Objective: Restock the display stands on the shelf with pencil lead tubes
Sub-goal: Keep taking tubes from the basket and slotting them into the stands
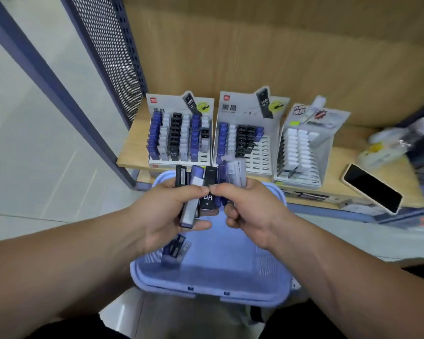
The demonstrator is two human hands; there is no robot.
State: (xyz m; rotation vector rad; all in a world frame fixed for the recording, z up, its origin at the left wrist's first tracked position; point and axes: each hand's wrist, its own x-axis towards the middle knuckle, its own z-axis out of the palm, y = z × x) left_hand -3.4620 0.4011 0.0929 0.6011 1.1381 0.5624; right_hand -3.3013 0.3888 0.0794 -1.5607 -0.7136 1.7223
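A: Head view, go. Hands?

B: The left hand is clenched round a fan of pencil lead tubes. Black, blue and grey ones. Tops poke up past the knuckles, bottoms stick out under the curled fingers.

A: And the other?

B: The right hand is grasping too. Its fingers curl round a few pale and blue tubes, touching the right edge of the bunch. Both thumb tips meet on a black tube marked HB, mid-bunch.

A: More task stuff?

B: Some loose tubes lie in the blue basket, below the left fingers and partly hidden by the left palm. Blurry, can't count them.

A: Stands?

B: Three on the wooden shelf, all beyond the fingertips.
- The left stand is ahead of the left fingers and nearly full, with blue, white and black rows.
- The middle stand is ahead of the right fingers. Its left rows are filled and its right slots are bare.
- The right stand is further right of the right fingers, with white-capped tubes in its left rows.

A: Rest?

B: A phone, screen dark, lies on the shelf well to the right of the right fingers. A perforated panel is up and left of the left fingers.
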